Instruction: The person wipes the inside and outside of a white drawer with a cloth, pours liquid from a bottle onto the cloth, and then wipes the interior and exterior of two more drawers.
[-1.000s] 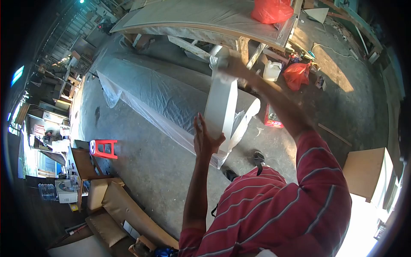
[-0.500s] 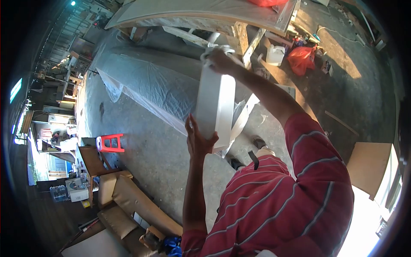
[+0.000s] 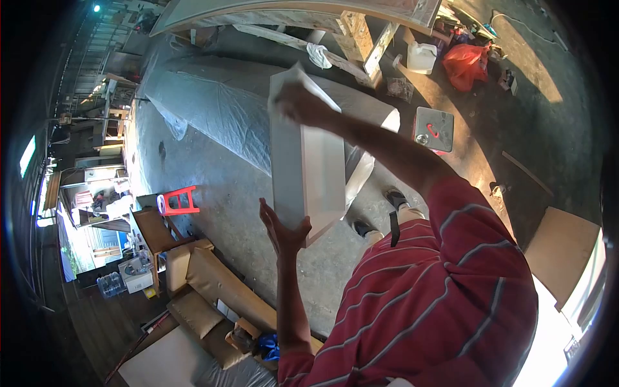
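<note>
A long white box-shaped piece (image 3: 324,171) stands tilted in front of me, its grey-looking side in shade and another side bright. My left hand (image 3: 284,229) grips its lower end, thumb at the near corner and fingers spread along the left side. Near the upper end, my right hand (image 3: 300,103) lies against the shaded side, smeared by motion. Its fingers are too blurred to show whether anything is in them. Beyond the piece, a white cloth (image 3: 318,55) hangs over a wooden rail.
Plastic sheeting (image 3: 225,109) covers a long shape on the floor beyond. A wooden-framed table (image 3: 354,35) stands at the top. Right of me are a grey-topped container (image 3: 434,126), a white jug (image 3: 422,58) and a red bag (image 3: 465,66). A red stool (image 3: 179,201) and brown sofa (image 3: 225,290) are left.
The white piece has shifted left in view and turned, showing more of its bright side. My right hand has moved down and left, and my left hand slightly left. The view has shifted too.
</note>
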